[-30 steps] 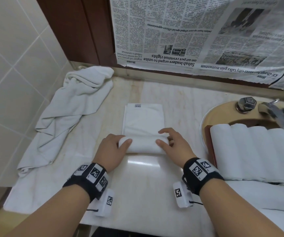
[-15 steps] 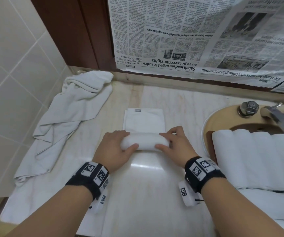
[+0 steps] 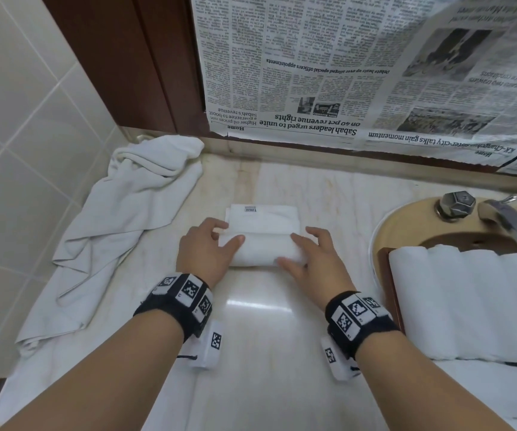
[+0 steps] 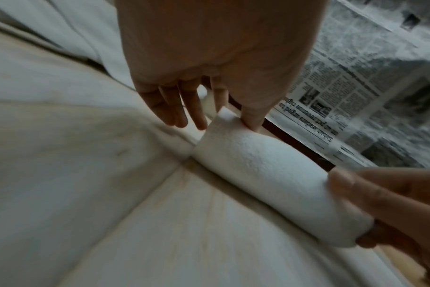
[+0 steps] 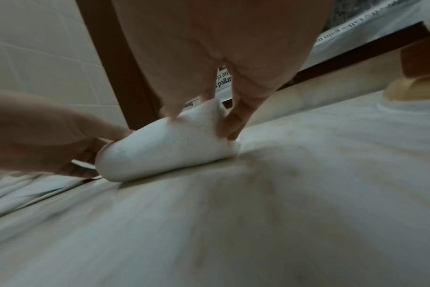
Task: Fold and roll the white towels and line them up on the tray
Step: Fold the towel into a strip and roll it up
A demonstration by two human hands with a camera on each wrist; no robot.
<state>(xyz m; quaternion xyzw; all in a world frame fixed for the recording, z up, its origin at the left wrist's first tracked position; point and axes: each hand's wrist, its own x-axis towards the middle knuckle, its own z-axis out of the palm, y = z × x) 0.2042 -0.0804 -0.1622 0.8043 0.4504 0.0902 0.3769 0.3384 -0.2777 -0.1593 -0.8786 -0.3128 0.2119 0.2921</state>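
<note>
1. The half-rolled white towel (image 3: 263, 248) lies at the centre of the head view on the marble counter (image 3: 260, 337). Its flat unrolled tail, with a small label (image 3: 250, 209), reaches toward the top of the frame.
2. The roll's long axis runs left to right across the frame; the rolling direction points up the frame, toward the newspaper (image 3: 359, 73).
3. The left hand (image 3: 205, 251) and right hand (image 3: 314, 259) each cup one end, fingers curled over the roll and thumbs on its near side.
4. Likely risk: uneven pressure from one hand could skew the roll into a cone, or loosen it so the tail wrinkles.
5. Finished rolls (image 3: 468, 303) lie side by side on the wooden tray (image 3: 389, 293) at the right; crumpled towels (image 3: 132, 219) wait at the left.
</note>
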